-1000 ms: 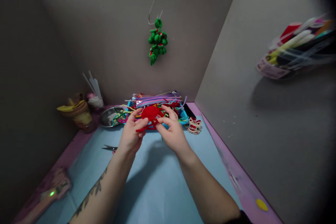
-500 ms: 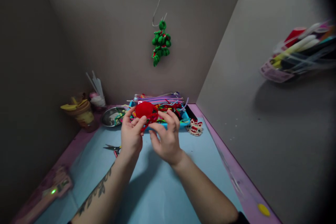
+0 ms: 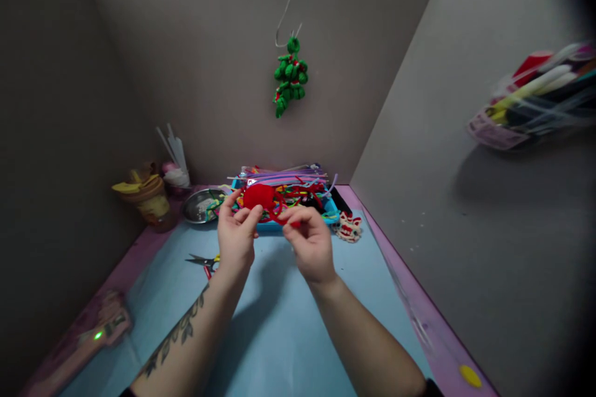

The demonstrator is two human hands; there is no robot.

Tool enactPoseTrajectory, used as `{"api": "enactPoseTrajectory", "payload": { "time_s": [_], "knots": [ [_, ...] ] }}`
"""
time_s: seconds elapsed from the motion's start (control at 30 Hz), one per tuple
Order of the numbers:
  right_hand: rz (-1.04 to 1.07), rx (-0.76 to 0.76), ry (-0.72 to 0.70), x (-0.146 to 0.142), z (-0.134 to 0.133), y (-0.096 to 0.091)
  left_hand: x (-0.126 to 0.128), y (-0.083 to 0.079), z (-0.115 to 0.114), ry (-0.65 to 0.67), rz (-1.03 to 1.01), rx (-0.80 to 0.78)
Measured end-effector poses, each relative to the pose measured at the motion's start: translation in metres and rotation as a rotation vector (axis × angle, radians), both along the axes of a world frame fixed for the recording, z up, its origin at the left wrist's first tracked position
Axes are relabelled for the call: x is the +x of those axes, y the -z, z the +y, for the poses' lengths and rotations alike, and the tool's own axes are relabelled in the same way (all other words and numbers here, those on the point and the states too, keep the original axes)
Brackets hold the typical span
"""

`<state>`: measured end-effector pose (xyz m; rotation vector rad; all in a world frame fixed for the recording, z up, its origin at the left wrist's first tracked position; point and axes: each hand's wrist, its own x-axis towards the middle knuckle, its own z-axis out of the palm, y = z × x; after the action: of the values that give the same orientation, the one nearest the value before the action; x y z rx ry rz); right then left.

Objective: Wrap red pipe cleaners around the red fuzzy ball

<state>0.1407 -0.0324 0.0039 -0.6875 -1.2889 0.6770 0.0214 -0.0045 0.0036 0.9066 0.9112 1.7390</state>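
Note:
Between its thumb and fingers, my left hand (image 3: 236, 232) grips a rounded, fuzzy red piece (image 3: 259, 196), held up in front of the blue tray. Thin red pipe-cleaner strands (image 3: 278, 206) trail from its right side. My right hand (image 3: 311, 239) is closed in a pinch on one of these red strands, a short way right of the rounded piece. The strand's tip is partly hidden by the fingers. Below and left of my left hand lie scissors (image 3: 201, 260) with dark blades, beside a red-handled tool (image 3: 207, 273).
A blue tray (image 3: 274, 226) of colourful pipe cleaners stands at the back. Left of it are a metal bowl (image 3: 198, 214) and pots (image 3: 151, 201). A pink glue gun (image 3: 105, 332) lies front left. A cream-and-red figure (image 3: 348, 227) sits right; a green ornament (image 3: 291, 77) hangs behind.
My right hand has moved right, away from the red piece, and its fingers have closed on a red strand, which stretches out. My left hand keeps its hold.

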Motion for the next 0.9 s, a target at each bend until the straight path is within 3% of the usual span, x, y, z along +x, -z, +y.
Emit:
{"api": "enactPoseTrajectory", "payload": {
  "time_s": [0.1,0.3,0.37,0.47,0.53,0.9],
  "knots": [
    [0.184,-0.069,-0.11,0.008,0.005,-0.004,-0.003,0.0,0.002,-0.006,-0.01,0.008],
    [-0.496,-0.005,-0.241,0.021,0.007,-0.009,0.0,0.004,0.001,-0.021,0.13,-0.021],
    [-0.472,0.031,-0.156,0.021,0.009,-0.007,0.001,0.007,0.002,-0.037,0.173,-0.02],
    [-0.349,-0.007,0.189,0.016,0.016,0.002,0.003,0.009,0.002,-0.037,0.184,-0.012],
    [-0.345,-0.037,0.318,0.014,0.021,0.008,0.005,0.009,0.001,-0.013,0.177,-0.015],
    [-0.337,-0.06,0.37,0.012,0.02,0.008,0.012,0.001,-0.007,0.096,0.132,-0.062]
  ]
}}
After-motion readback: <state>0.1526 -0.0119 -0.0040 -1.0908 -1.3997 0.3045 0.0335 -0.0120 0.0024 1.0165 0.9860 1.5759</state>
